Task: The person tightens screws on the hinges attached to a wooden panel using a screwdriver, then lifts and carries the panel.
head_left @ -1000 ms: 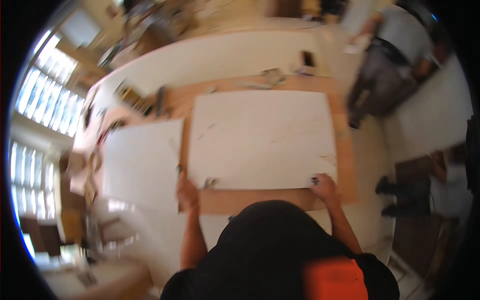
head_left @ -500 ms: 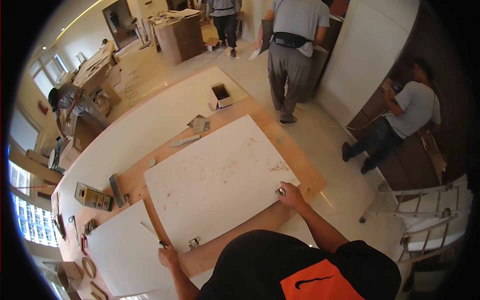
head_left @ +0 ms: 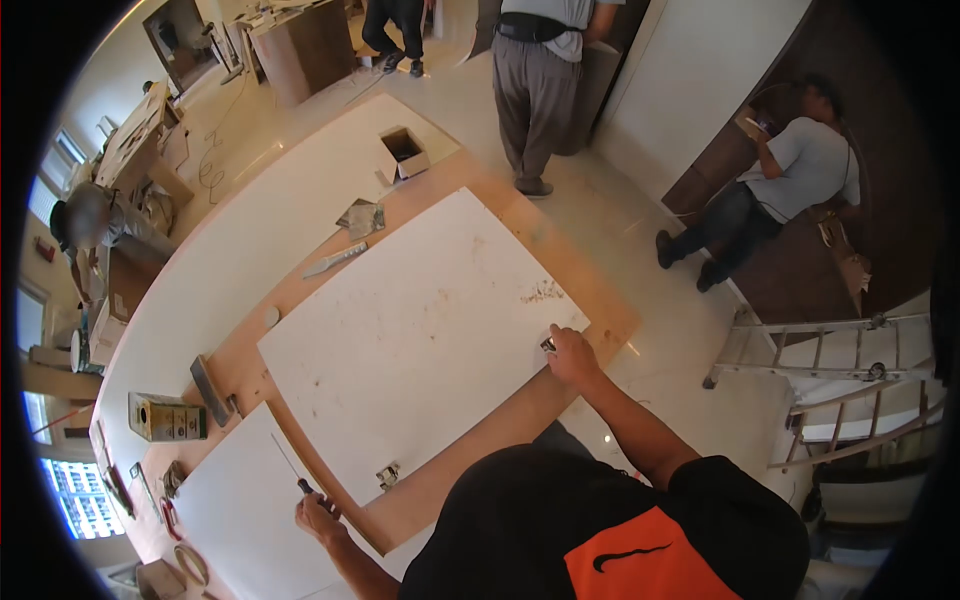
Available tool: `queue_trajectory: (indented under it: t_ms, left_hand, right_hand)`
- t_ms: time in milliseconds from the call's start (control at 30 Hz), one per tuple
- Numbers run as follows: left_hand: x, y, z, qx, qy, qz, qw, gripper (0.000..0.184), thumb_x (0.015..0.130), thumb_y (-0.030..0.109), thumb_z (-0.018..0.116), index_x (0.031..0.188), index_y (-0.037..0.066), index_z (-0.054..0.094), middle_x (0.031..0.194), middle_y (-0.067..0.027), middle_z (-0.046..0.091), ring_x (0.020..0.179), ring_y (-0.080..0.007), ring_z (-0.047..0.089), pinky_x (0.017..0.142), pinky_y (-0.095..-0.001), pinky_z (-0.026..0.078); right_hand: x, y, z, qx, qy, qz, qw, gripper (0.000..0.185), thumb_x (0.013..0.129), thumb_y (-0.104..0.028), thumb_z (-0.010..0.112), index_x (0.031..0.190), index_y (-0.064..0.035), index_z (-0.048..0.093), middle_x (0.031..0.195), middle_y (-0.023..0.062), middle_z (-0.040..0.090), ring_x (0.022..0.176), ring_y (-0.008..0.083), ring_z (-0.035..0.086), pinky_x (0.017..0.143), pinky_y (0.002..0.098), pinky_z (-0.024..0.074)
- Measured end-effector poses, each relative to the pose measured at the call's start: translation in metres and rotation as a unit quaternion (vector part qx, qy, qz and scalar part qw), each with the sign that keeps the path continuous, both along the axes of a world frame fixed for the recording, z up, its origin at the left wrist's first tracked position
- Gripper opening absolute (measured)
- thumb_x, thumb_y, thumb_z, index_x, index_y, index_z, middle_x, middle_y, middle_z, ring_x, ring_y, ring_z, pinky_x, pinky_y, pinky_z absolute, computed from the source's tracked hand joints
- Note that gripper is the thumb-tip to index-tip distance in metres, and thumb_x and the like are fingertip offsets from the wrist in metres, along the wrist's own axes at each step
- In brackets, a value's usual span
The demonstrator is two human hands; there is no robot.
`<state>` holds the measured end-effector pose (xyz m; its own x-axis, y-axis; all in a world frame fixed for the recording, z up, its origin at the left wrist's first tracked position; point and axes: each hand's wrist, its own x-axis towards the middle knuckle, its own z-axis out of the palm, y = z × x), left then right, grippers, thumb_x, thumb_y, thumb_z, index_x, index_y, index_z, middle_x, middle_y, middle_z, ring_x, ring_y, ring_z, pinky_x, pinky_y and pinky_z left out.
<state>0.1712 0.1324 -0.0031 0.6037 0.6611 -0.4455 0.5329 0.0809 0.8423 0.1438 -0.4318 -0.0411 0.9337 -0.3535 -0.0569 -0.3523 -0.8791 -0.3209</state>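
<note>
My left hand (head_left: 318,517) is closed around the dark handle of a screwdriver (head_left: 291,460), its thin shaft pointing away from me above a white board on the left. At the near right edge of a large white panel (head_left: 400,340), the fingers of my right hand (head_left: 571,356) are closed on a small metal hinge (head_left: 548,344). A second metal hinge (head_left: 388,474) sits at the panel's near left edge. Brown smudges mark the panel, with crumbs near its right side.
Beyond the panel lie a utility knife (head_left: 335,260), scrapers (head_left: 362,218) and an open box (head_left: 403,153). A metal can (head_left: 167,417) stands at left. Several people are around; one person (head_left: 800,160) sits at right near a ladder (head_left: 825,345).
The view has tilted, so the panel and room sit higher and further left. Both hands keep their hold; the hinge in my right hand appears slightly turned.
</note>
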Motion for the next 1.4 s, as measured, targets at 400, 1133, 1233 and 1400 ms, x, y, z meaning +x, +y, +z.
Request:
queue_trajectory:
  t_ms: [400,1133,1233,1400]
  left_hand:
    - [-0.006,-0.263,0.105,0.045,-0.103,-0.169,0.979,0.028,0.084,0.007,0.065,0.108,-0.007,0.064,0.078,-0.0072,0.061,0.055,-0.0099,0.053,0.048,-0.0233,0.043]
    - [0.009,-0.483,0.142,0.266,0.042,-0.584,0.766,0.030,0.081,0.016,0.068,0.102,-0.005,0.072,0.077,-0.0165,0.072,0.067,-0.0208,0.069,0.066,-0.0319,0.054]
    - [0.015,-0.487,0.143,0.278,0.042,-0.600,0.749,0.029,0.081,0.016,0.068,0.101,-0.005,0.072,0.076,-0.0157,0.071,0.066,-0.0191,0.067,0.064,-0.0314,0.053]
    - [0.028,-0.492,0.146,0.280,0.038,-0.614,0.737,0.025,0.079,0.015,0.067,0.094,-0.004,0.073,0.069,-0.0180,0.069,0.061,-0.0250,0.068,0.061,-0.0343,0.054]
  right_hand:
    - [-0.015,-0.056,0.002,0.127,-0.093,0.156,0.975,0.077,0.078,-0.020,0.075,0.143,0.0032,0.042,0.100,0.0190,0.062,0.095,0.0364,0.059,0.084,0.0458,0.0503]
    - [0.015,-0.135,-0.037,0.261,-0.117,0.235,0.929,0.030,0.070,-0.010,0.078,0.099,-0.0093,0.070,0.094,0.0069,0.064,0.089,0.0284,0.065,0.075,0.0404,0.0535]
    - [0.016,-0.134,-0.034,0.254,-0.100,0.222,0.936,0.029,0.070,-0.011,0.078,0.097,-0.0101,0.071,0.094,0.0060,0.064,0.090,0.0278,0.065,0.075,0.0396,0.0535]
    - [0.016,-0.135,-0.035,0.260,-0.090,0.221,0.936,0.030,0.069,-0.011,0.079,0.099,-0.0100,0.070,0.093,0.0069,0.063,0.091,0.0280,0.064,0.075,0.0399,0.0533]
